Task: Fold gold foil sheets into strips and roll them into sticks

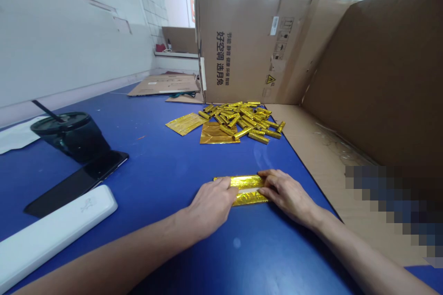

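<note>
A sheet of gold foil paper (247,181) lies on the blue table with its far and near edges folded inward, leaving a pale strip between them. My left hand (212,205) grips its left end, fingers closed over the folds. At the right end, my right hand (285,193) pinches the paper, with the thumb on the near fold and fingers on the far one. Beyond the hands is a heap of rolled gold foil pieces (247,117). Flat gold sheets (186,124) lie to the left of that heap, and another gold sheet (214,134) is partly under it.
On the left are a dark lidded cup (72,136) with a straw, a black phone (76,182) and a long white case (58,219). A large cardboard box (252,46) stands behind the heap. Cardboard (332,166) borders the table on the right.
</note>
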The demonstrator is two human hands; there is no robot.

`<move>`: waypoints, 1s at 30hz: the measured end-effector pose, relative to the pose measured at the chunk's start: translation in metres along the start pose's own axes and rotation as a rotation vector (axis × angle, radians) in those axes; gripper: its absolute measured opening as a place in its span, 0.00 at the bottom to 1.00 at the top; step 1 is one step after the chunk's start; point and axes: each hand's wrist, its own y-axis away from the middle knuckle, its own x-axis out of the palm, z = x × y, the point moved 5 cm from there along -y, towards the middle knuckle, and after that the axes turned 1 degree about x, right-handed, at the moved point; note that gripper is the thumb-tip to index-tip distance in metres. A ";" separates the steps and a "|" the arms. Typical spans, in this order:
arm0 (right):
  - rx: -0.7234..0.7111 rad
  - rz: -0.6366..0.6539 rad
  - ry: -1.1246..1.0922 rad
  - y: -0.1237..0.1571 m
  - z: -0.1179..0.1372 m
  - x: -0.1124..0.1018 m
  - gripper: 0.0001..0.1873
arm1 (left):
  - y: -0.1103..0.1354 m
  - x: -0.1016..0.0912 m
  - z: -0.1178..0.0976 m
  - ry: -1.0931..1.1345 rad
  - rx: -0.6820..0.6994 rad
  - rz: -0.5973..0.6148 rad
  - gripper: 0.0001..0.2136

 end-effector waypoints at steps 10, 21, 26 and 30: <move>-0.009 -0.008 0.017 0.000 0.002 0.000 0.08 | 0.001 -0.001 -0.003 -0.029 0.029 -0.021 0.11; 0.003 -0.001 0.023 0.000 0.002 0.001 0.07 | 0.001 0.001 -0.003 -0.058 0.064 -0.040 0.09; -0.003 0.001 0.017 0.001 0.001 0.001 0.07 | 0.001 0.001 -0.004 -0.059 0.074 -0.040 0.10; -0.005 -0.003 0.016 0.001 0.001 0.001 0.07 | 0.001 0.000 -0.005 -0.053 0.074 -0.031 0.10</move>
